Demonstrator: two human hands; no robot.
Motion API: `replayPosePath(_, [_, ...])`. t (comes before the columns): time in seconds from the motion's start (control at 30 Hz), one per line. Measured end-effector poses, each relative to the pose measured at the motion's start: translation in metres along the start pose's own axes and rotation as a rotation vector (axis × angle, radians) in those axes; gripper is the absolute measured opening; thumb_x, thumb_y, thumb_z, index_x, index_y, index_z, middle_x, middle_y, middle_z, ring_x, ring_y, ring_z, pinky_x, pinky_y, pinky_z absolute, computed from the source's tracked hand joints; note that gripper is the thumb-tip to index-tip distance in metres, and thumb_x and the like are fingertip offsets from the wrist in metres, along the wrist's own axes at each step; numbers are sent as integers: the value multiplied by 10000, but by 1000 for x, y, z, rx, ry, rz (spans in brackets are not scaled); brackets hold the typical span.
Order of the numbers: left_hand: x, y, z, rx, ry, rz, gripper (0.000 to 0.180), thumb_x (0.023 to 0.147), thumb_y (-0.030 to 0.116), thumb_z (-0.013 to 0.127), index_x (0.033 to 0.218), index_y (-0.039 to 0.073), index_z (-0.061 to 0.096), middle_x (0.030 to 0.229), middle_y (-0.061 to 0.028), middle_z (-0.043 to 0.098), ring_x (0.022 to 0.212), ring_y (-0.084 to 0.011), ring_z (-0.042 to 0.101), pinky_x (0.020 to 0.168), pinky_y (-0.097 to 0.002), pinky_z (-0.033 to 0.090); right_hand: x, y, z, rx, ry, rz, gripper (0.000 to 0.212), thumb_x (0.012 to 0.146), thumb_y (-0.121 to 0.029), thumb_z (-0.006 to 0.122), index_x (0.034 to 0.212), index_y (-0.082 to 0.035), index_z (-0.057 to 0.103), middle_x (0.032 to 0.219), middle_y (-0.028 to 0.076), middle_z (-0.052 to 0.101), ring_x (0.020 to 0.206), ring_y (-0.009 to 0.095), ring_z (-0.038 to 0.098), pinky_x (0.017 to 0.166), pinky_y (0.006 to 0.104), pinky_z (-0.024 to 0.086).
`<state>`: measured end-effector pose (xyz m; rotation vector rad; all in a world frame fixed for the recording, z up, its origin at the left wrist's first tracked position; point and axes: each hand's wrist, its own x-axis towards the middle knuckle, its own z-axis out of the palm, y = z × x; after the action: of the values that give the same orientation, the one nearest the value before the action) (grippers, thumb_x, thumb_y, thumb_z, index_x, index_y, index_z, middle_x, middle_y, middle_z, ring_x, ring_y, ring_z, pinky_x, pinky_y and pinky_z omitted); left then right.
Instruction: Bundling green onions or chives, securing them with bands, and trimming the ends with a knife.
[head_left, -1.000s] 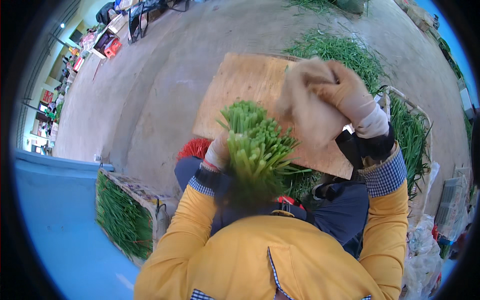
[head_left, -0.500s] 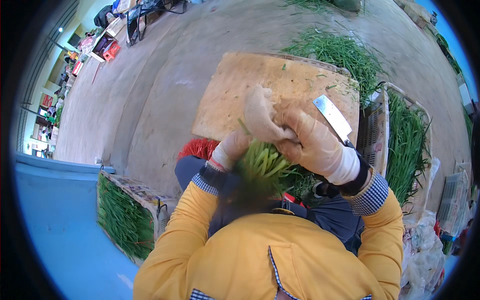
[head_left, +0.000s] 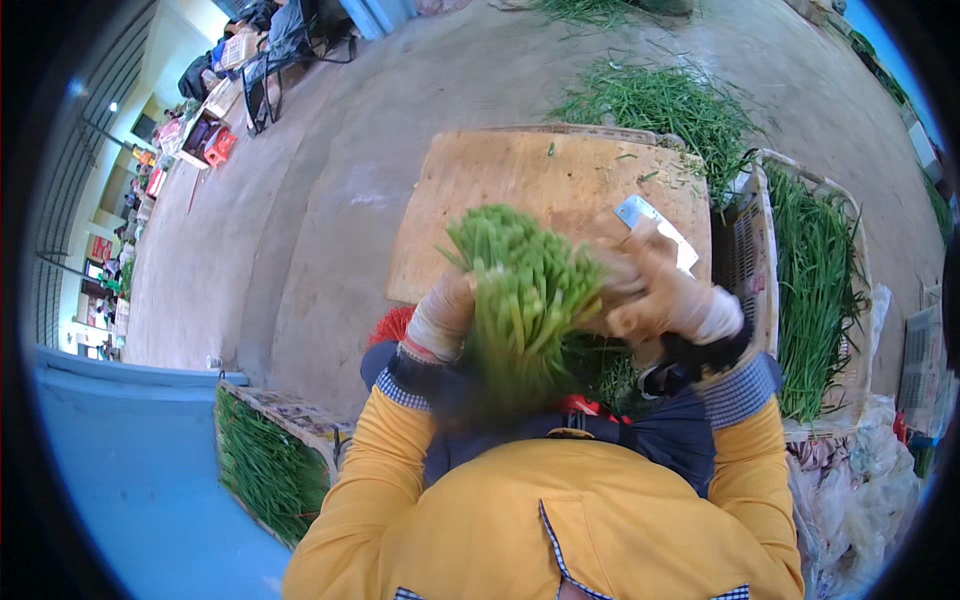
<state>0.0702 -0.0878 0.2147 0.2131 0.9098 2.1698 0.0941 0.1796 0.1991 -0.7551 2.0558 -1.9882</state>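
My left hand, in a pale glove, is closed around the left side of a thick bunch of green chives. The cut, pale stalk ends face up and the lower part blurs in front of my lap. At the bunch's right side is my gloved right hand, smeared by motion, so its grip is unclear. A blurred beige patch lies between it and the stalks; I cannot make out what it is. Beyond that hand, a cleaver lies on the wooden board, its handle hidden.
A crate of long green chives stands to the right, another crate at the lower left by a blue surface. Loose greens lie on the floor beyond the board. Red ties sit by my left knee. Plastic bags lie at lower right.
The bunch has come up higher over the board's near edge, showing more stalk ends. My right hand has shifted right and down. The beige cloth-like thing over the board has moved away.
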Motion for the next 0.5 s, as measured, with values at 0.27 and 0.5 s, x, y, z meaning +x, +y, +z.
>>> replayPosePath(0.27, [21,34,45,1119,43,420,597,833,188,642,1321,5,351,1275,-149,478,1193,-236,470,1000,-316,386,8,28,51,155,181,168,630,631,-119,797,1198,-33,537,1009,44,645,870,144,592,772,275,489])
replayPosePath(0.5, [11,-38,48,1272,274,548,1203,584,170,848,1432,-8,14,1363,-185,378,1207,-263,455,1000,-340,388,23,15,83,536,367,-70,524,730,-34,684,1226,-49,514,1184,84,577,1086,193,540,917,341,440])
